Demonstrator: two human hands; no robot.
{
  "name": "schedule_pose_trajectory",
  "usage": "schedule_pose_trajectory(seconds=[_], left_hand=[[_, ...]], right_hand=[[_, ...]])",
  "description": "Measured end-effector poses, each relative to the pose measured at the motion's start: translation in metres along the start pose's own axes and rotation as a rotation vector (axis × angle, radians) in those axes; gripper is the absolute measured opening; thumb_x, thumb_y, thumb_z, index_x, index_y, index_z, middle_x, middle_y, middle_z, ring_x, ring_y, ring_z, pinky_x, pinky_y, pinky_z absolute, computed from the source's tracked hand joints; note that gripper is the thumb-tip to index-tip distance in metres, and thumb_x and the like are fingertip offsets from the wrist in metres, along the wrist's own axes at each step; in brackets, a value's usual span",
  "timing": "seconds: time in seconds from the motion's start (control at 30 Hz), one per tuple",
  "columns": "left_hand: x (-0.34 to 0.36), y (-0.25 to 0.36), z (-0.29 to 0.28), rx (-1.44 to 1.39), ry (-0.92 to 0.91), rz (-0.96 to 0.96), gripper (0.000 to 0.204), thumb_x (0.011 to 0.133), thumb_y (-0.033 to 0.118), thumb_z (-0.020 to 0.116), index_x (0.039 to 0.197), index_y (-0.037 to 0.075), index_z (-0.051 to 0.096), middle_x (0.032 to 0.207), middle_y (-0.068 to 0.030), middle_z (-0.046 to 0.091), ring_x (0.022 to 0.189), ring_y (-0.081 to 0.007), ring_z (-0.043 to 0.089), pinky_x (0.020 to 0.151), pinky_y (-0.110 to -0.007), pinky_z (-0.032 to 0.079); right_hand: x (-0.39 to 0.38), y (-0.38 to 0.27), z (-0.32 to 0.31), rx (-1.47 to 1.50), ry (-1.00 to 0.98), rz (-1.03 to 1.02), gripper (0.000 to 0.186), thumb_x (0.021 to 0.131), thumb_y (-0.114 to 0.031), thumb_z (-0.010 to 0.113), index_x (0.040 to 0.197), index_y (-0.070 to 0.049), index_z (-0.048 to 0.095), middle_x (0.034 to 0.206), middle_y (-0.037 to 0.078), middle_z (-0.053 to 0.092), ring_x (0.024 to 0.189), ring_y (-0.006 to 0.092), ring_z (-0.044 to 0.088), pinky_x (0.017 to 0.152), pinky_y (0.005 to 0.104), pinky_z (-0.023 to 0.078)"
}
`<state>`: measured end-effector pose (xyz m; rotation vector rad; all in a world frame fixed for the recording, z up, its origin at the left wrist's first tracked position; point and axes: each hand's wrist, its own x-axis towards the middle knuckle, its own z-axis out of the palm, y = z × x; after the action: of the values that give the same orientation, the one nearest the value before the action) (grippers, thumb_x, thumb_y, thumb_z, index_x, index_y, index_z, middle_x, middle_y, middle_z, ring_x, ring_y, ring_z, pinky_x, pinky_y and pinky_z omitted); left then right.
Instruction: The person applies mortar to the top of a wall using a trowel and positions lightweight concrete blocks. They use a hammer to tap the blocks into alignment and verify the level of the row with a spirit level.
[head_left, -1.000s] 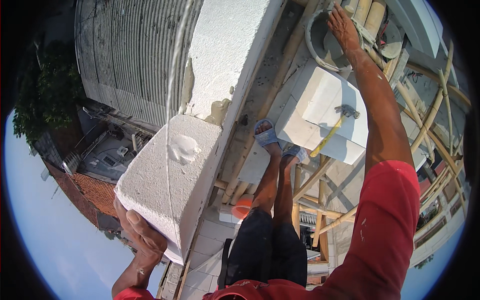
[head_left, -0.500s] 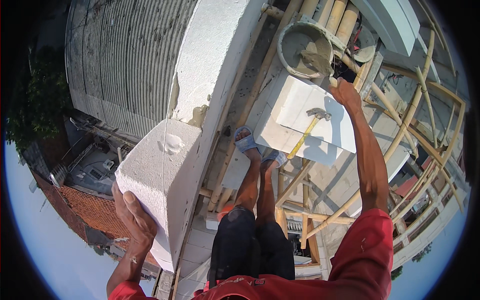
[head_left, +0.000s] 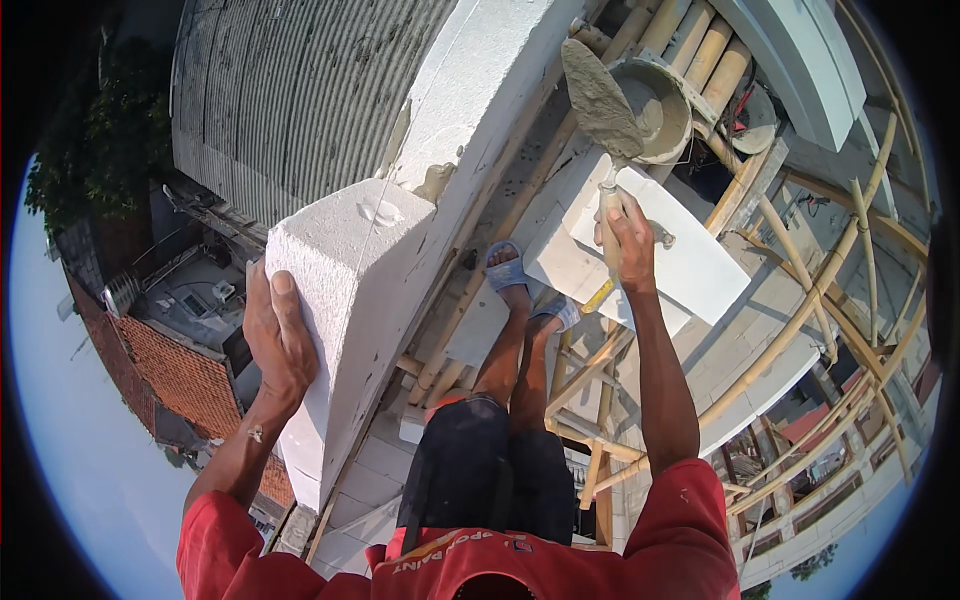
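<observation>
My left hand (head_left: 280, 335) lies flat with fingers stretched out against the end of a white lightweight block (head_left: 345, 235), which sits at the near end of a white block wall (head_left: 475, 75). A smear of grey mortar (head_left: 436, 183) marks the joint behind that block. My right hand (head_left: 628, 240) is wrapped round the handle of a trowel (head_left: 600, 100). Grey mortar covers the trowel's blade, which is raised beside a round mortar bucket (head_left: 676, 125). Under my right hand, a hammer (head_left: 598, 297) with a yellow handle rests on white blocks (head_left: 705, 268), mostly hidden.
Bamboo poles (head_left: 690, 45) form scaffolding at the far right and around my feet. My sandalled feet (head_left: 505, 268) stand beside the wall. Left of the wall, a corrugated roof (head_left: 290, 100) and a tiled roof (head_left: 180, 375) lie lower down. A thin string runs along the wall.
My right hand has lifted the trowel out of the bucket with mortar on it and moved left, nearer the wall. My left hand stays against the block. The whole view has shifted slightly.
</observation>
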<state>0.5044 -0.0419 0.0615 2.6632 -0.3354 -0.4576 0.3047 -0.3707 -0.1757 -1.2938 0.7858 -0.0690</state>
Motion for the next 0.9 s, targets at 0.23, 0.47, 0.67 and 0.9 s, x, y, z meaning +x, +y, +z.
schedule_pose_trajectory(seconds=[0.23,0.47,0.67,0.9], left_hand=[[0.004,0.001,0.009,0.052,0.072,0.036,0.057,0.108,0.044,0.033,0.126,-0.006,0.055,0.114,-0.0243,0.062,0.106,-0.0348,0.061,0.096,-0.042,0.044],[0.0,0.005,0.005,0.1,0.073,0.038,0.055,0.107,0.042,0.038,0.126,-0.007,0.055,0.112,-0.0281,0.062,0.103,-0.0437,0.06,0.094,-0.046,0.045],[-0.003,0.0,0.001,0.187,0.139,0.087,0.057,0.107,0.045,0.038,0.126,-0.006,0.056,0.114,-0.0285,0.062,0.104,-0.045,0.06,0.093,-0.048,0.046],[0.0,0.011,-0.001,0.143,0.097,0.086,0.054,0.107,0.044,0.037,0.123,-0.004,0.056,0.108,-0.0263,0.062,0.1,-0.0446,0.061,0.089,-0.05,0.046]], right_hand=[[0.065,0.01,0.121,-0.491,0.193,-0.647,0.05,0.095,-0.022,0.068,0.134,0.004,0.051,0.113,0.023,0.053,0.101,0.0377,0.056,0.085,0.0442,0.049],[-0.039,0.053,0.114,-0.635,0.057,-0.599,0.05,0.093,-0.012,0.069,0.137,0.003,0.05,0.117,0.022,0.055,0.103,0.0392,0.057,0.085,0.0456,0.051],[-0.112,0.035,0.072,-0.919,-0.061,-0.727,0.044,0.093,-0.015,0.068,0.131,0.004,0.054,0.121,0.025,0.059,0.103,0.0347,0.06,0.087,0.0431,0.053],[0.044,-0.109,0.067,0.433,-0.269,0.029,0.055,0.1,-0.046,0.059,0.13,-0.001,0.055,0.078,0.004,0.056,0.055,0.0084,0.053,0.046,0.0226,0.043]])
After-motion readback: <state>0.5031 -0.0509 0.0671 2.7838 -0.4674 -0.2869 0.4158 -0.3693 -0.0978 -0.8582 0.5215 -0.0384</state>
